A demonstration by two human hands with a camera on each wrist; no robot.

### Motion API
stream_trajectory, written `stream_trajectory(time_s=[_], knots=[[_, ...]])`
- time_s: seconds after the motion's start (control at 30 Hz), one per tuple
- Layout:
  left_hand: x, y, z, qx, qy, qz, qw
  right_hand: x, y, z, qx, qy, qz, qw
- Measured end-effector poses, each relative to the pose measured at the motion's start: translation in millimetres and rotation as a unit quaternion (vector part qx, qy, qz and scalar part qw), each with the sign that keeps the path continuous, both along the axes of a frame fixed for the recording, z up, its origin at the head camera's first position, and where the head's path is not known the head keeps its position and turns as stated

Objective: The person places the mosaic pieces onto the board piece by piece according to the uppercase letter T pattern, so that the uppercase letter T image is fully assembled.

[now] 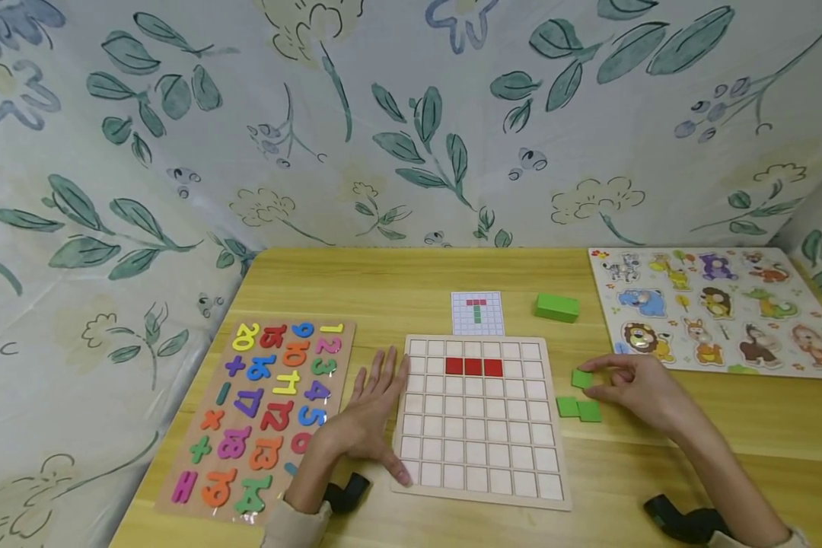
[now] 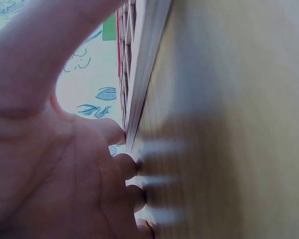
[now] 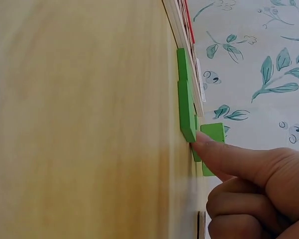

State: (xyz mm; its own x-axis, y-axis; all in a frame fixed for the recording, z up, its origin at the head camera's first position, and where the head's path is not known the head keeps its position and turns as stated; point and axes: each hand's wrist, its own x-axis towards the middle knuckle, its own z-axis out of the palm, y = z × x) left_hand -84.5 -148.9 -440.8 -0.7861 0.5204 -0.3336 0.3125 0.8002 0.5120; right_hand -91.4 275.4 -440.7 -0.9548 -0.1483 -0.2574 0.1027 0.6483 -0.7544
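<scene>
A square wooden grid board (image 1: 411, 426) lies on the table, with three red tiles (image 1: 473, 367) side by side in its second row. My left hand (image 1: 368, 417) is spread at the board's left edge, its thumb on the lower left corner and the index fingertip along the side. Right of the board, my right hand (image 1: 637, 390) pinches a green tile (image 1: 581, 379) between thumb and index finger, the other fingers curled in. Two more green tiles (image 1: 578, 409) lie just below it, edges together. Behind the board is a pattern card (image 1: 477, 313) showing a red and green T.
A green block (image 1: 557, 307) sits behind the tiles. An animal puzzle board (image 1: 712, 312) occupies the back right, and a number puzzle board (image 1: 212, 380) the left, partly under my left forearm. A floral cloth (image 1: 411, 152) hangs behind the table (image 1: 383, 266).
</scene>
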Motion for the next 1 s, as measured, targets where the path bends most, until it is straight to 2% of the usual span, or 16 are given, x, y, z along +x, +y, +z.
stream_trajectory(time_s=[0.23, 0.4, 0.67, 0.83, 1.0], knots=[[-0.1, 0.7, 0.4, 0.0, 0.0, 0.002, 1.0, -1.0, -3, 2.3, 0.04, 0.042, 0.008, 0.9983], [0.2, 0.3, 0.3, -0.002, 0.001, 0.002, 1.0, -2.4, -14, 12.3, 0.037, 0.057, 0.002, 0.9977], [0.1, 0.6, 0.8, 0.0, 0.0, 0.003, 1.0, -5.8, -69, 27.4, -0.014, 0.016, 0.024, 0.9995], [-0.1, 0.7, 1.0, -0.002, 0.0, 0.002, 1.0, -9.4, -107, 25.7, -0.026, 0.004, 0.037, 0.999], [-0.3, 0.6, 0.7, -0.001, 0.0, 0.001, 1.0, -12.3, -132, 21.2, -0.034, 0.01, 0.046, 0.9983]])
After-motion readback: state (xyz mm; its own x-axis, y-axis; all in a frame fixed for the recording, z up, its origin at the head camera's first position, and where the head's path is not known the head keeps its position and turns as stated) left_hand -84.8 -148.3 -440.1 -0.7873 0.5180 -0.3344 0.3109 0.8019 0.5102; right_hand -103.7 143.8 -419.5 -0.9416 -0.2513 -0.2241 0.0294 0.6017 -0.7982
